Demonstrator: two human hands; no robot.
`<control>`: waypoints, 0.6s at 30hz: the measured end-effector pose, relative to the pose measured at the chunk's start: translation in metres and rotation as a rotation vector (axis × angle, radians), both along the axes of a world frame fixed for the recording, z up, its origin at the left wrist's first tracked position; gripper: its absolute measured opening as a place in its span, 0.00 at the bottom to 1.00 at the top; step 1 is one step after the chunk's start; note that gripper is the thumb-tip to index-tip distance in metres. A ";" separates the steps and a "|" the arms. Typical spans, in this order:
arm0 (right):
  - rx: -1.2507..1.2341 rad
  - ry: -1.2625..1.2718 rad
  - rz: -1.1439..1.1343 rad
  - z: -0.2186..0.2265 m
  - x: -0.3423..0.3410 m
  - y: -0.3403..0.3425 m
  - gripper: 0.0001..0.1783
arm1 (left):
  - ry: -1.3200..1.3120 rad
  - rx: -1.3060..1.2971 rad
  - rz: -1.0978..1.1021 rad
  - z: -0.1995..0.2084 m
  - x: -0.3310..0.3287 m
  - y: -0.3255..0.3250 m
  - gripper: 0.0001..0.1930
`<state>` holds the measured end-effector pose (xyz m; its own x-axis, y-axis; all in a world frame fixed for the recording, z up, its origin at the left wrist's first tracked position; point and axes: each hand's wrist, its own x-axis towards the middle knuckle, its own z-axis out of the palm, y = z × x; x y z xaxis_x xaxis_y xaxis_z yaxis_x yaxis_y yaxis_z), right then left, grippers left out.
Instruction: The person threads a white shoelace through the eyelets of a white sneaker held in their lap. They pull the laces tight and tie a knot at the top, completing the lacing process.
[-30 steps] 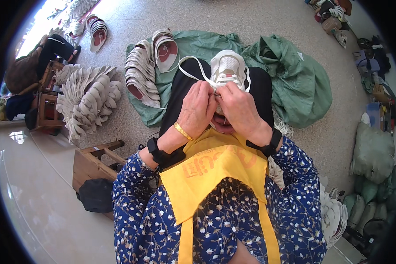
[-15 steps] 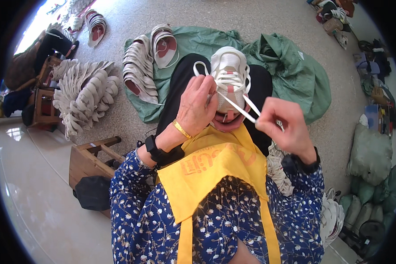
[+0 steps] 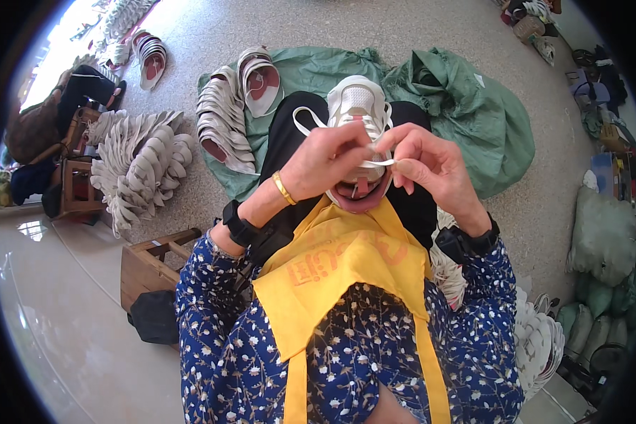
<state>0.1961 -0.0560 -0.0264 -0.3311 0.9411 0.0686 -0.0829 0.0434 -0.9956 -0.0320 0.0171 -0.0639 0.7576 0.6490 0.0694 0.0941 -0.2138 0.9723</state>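
Observation:
A white sneaker (image 3: 355,92) with pinkish parts rests between my knees, its toe pointing away and its opening toward me. Over its lacing, my left hand (image 3: 331,161) is closed, fingertips pinching a white shoelace (image 3: 379,163). The lace runs across to my right hand (image 3: 432,164), where thumb and fingers are closed on it just right of the shoe. A loose loop of lace stands out beyond my left hand. The middle of the lacing is partly hidden behind my fingers. A yellow apron (image 3: 332,254) lies on my lap, reaching the shoe's heel.
Green sacking (image 3: 311,60) spreads on the floor ahead, with stacked shoe uppers (image 3: 222,120) on its left part. More pale uppers (image 3: 138,166) are heaped at left. A wooden stool (image 3: 145,272) stands by my left elbow. Stuffed sacks (image 3: 601,244) lie at far right.
My right hand has moved left and up, close to my left hand, shortening the stretch of lace between them. My left hand has shifted slightly right and lower over the shoe.

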 end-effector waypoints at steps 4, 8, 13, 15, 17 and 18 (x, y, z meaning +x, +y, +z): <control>-0.112 -0.028 -0.036 -0.015 0.008 -0.015 0.10 | -0.050 -0.002 0.159 -0.010 0.000 -0.006 0.06; -0.225 -0.262 -0.123 -0.031 0.032 -0.031 0.13 | -0.090 -0.211 0.159 -0.010 -0.020 -0.005 0.10; -0.357 -0.094 -0.231 -0.046 0.117 -0.062 0.13 | 0.080 -0.236 0.119 0.011 -0.110 0.009 0.14; -0.403 0.041 -0.386 -0.045 0.145 -0.075 0.13 | 0.037 -0.283 0.111 0.000 -0.135 0.009 0.15; -0.435 -0.125 -0.413 -0.051 0.149 -0.087 0.12 | 0.099 -0.292 0.079 -0.002 -0.142 0.002 0.16; -0.456 -0.208 -0.425 -0.050 0.149 -0.091 0.12 | 0.212 -0.263 0.019 0.000 -0.138 0.002 0.16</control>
